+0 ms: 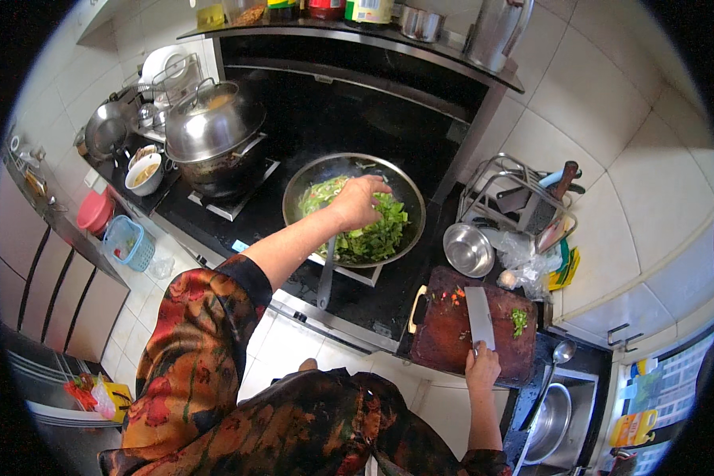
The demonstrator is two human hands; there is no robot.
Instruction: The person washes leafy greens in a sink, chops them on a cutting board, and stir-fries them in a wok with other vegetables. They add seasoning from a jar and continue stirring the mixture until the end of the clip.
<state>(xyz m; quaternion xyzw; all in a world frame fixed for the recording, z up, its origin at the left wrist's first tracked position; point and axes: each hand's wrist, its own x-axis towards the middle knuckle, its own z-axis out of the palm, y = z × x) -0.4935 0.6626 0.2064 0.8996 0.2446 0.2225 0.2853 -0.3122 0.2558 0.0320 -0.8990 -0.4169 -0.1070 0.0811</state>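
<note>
My left hand (362, 201) is over the wok (417, 196), its fingers spread and empty above chopped leafy greens (387, 229). A metal spatula (326, 279) leans in the wok, its handle sticking out over the near rim. My right hand (482, 363) grips the handle of a cleaver (481, 315), whose blade lies over the dark cutting board (440, 336). On the board are small red and orange bits (457, 295) left of the blade and chopped green pieces (519, 322) right of it.
A lidded wok (208, 131) occupies the left burner, with a bowl of food (145, 174) beside it. Behind the board are a steel bowl (468, 249), plastic bags (526, 262) and a knife rack (511, 190). At the right, a ladle (564, 352) lies by the sink (577, 387). A shelf (345, 33) spans the back.
</note>
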